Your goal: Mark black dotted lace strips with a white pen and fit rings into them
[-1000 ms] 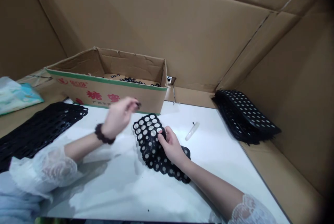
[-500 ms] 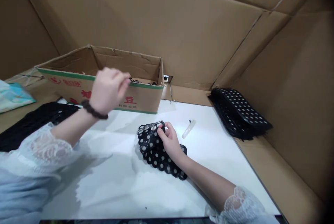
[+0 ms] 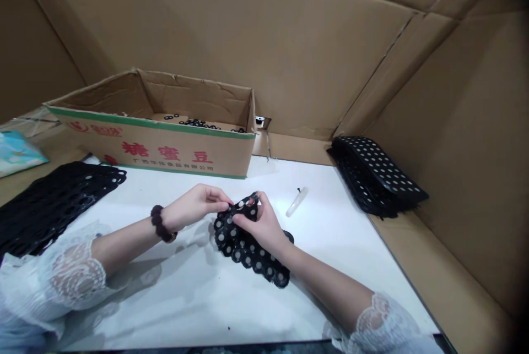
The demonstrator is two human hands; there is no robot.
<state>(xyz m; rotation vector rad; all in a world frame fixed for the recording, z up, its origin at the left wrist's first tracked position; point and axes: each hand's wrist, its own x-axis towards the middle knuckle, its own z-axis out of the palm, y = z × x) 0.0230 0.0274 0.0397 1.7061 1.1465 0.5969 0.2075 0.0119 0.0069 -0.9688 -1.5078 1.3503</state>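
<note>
A black sheet with white dots and a scalloped edge (image 3: 256, 257) rests on the white board, its upper part lifted and folded over. My right hand (image 3: 266, 227) grips that lifted part, thumb on the near side and fingers behind. At the sheet's upper left corner, my left hand (image 3: 202, 202) has its thumb and forefinger pinched on the edge; the other fingers are curled. Whether a small loose piece lies between those fingertips is too fine to see. Behind the hands stands an open cardboard box (image 3: 165, 150) with several small black rings (image 3: 198, 123) on its floor.
A pile of black dotted sheets (image 3: 380, 175) lies at the right against the cardboard wall. Black perforated sheets (image 3: 53, 200) lie at the left. A small translucent tool (image 3: 297, 201) is on the white board (image 3: 165, 304). A teal and white packet (image 3: 19, 153) sits far left.
My left hand has come down from above the box's front wall to the upper left edge of the dotted sheet. My right hand has kept its grip, with the sheet turned slightly.
</note>
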